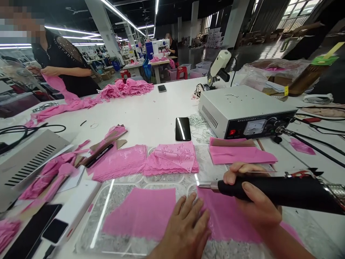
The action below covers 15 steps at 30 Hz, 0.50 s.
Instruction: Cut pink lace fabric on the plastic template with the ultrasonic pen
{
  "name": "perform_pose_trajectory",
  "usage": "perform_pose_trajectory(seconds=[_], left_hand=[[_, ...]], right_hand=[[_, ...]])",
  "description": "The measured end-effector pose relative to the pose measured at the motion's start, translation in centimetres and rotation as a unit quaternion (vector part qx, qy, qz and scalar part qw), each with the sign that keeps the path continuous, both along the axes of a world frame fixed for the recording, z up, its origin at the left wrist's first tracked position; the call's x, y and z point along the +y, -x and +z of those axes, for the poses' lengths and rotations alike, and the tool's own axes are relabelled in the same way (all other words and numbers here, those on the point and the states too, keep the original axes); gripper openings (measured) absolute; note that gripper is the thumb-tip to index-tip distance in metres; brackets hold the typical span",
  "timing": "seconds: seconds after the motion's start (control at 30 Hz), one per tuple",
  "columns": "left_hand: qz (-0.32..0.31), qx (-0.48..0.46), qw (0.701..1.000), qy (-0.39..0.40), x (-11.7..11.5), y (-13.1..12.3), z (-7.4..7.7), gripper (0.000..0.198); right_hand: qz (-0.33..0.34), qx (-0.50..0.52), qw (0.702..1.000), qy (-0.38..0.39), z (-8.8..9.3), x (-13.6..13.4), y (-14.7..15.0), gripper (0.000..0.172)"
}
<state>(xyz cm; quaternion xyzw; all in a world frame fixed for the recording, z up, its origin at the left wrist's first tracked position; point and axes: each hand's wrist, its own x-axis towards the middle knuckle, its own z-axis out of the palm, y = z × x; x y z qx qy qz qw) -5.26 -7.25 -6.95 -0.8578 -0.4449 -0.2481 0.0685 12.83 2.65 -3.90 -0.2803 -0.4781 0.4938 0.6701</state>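
Observation:
My right hand (254, 201) is wrapped round a black handheld ultrasonic welder (280, 190), its metal tip pointing left. The tip is over or against the top left corner of a pink fabric piece (226, 216); I cannot tell whether they touch. My left hand (187, 226) lies flat, fingers stretched out, across the gap between that piece and another pink fabric piece (145, 212) to its left. Both pieces rest on a clear, marble-patterned mat (94, 212). Just beyond them are two stacks of pink lace pieces (118, 162) (172, 156).
A grey control box (242, 108) with cables stands at the back right, near folded pink fabric (239, 151). A phone (183, 128) lies mid-table. At the left are another vented box (29, 162) and a white box (75, 205). Across the table a person (64, 61) handles pink fabric.

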Motion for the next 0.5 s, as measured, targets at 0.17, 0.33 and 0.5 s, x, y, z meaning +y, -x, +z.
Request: perform_pose_trajectory(seconds=[0.17, 0.33, 0.5], left_hand=[[-0.008, -0.005, 1.000, 0.000, 0.07, 0.04, 0.13, 0.029], [-0.010, -0.015, 1.000, -0.013, 0.05, 0.11, 0.14, 0.027], [-0.017, -0.009, 1.000, -0.011, 0.22, 0.07, 0.18, 0.026]], right_hand=[[0.012, 0.001, 1.000, -0.006, -0.15, 0.09, 0.15, 0.013], [0.016, -0.018, 1.000, -0.015, 0.16, 0.02, 0.22, 0.008], [0.023, -0.039, 0.998, -0.032, 0.23, 0.10, 0.50, 0.004]])
